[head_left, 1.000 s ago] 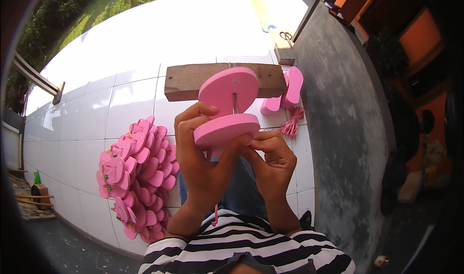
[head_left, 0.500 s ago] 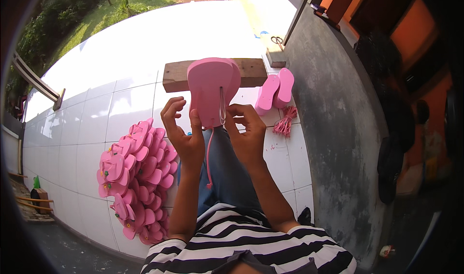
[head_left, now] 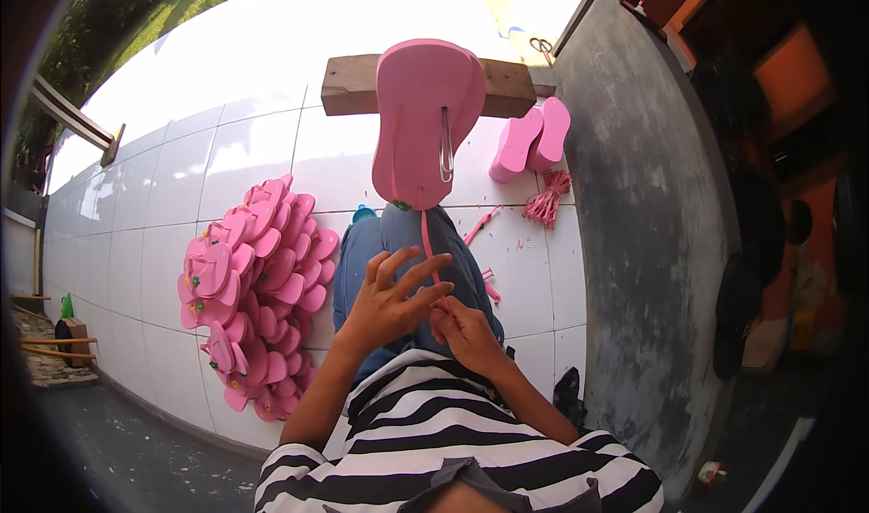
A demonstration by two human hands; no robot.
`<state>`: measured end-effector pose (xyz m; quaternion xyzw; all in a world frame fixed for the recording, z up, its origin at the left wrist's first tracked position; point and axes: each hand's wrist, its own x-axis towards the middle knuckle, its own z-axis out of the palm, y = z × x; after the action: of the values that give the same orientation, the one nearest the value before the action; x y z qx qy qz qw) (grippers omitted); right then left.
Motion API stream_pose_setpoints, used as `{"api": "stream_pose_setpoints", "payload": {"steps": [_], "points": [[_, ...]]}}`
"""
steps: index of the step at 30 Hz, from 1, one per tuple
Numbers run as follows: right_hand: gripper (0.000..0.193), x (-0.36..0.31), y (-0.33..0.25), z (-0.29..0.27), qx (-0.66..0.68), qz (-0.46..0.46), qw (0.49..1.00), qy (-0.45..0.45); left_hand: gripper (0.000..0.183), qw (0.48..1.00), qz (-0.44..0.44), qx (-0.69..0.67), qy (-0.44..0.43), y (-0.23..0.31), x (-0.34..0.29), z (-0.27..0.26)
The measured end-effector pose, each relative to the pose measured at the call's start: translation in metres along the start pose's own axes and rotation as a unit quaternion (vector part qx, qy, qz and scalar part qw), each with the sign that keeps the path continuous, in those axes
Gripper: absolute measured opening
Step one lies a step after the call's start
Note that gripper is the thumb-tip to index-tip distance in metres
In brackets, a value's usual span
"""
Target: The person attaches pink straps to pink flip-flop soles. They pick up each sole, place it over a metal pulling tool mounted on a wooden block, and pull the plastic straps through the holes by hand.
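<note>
A pink flip-flop (head_left: 421,115) lies over a wooden beam, its toe end toward me. A bent metal wire hook (head_left: 445,151) sticks out of its sole. From a hole near the toe a pink strap (head_left: 429,246) runs down toward my lap, with a small green piece (head_left: 400,205) beside the hole. My right hand (head_left: 466,332) has its fingers pinched on the strap's lower end. Close by, my left hand (head_left: 391,297) spreads its fingers across the strap; I see nothing held in it.
The wooden beam (head_left: 348,86) stands ahead. A large pile of pink flip-flops (head_left: 262,287) is at the left. To the right are thick pink soles (head_left: 548,133), a bundle of pink straps (head_left: 548,199) and scissors (head_left: 541,47). A grey wall (head_left: 643,241) bounds the right side.
Both hands have come down from the flip-flop's toe end toward my lap. My right hand now pinches the strap's lower end, which hung loose before. The hook remains in the sole.
</note>
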<state>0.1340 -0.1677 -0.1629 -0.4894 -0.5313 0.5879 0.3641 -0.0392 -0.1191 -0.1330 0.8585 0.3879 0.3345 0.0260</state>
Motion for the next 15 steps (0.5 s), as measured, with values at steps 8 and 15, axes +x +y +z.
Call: {"api": "stream_pose_setpoints", "payload": {"steps": [8, 15], "points": [[0.022, 0.026, -0.048, -0.039, 0.229, -0.111, 0.943, 0.216, 0.025, 0.985, 0.002, -0.057, 0.163, 0.012, 0.048, 0.023], [0.021, 0.066, -0.088, -0.006, 0.126, -0.279, 0.908, 0.285, 0.02, 0.961, -0.087, -0.048, 0.259, 0.03, 0.064, 0.027]]}}
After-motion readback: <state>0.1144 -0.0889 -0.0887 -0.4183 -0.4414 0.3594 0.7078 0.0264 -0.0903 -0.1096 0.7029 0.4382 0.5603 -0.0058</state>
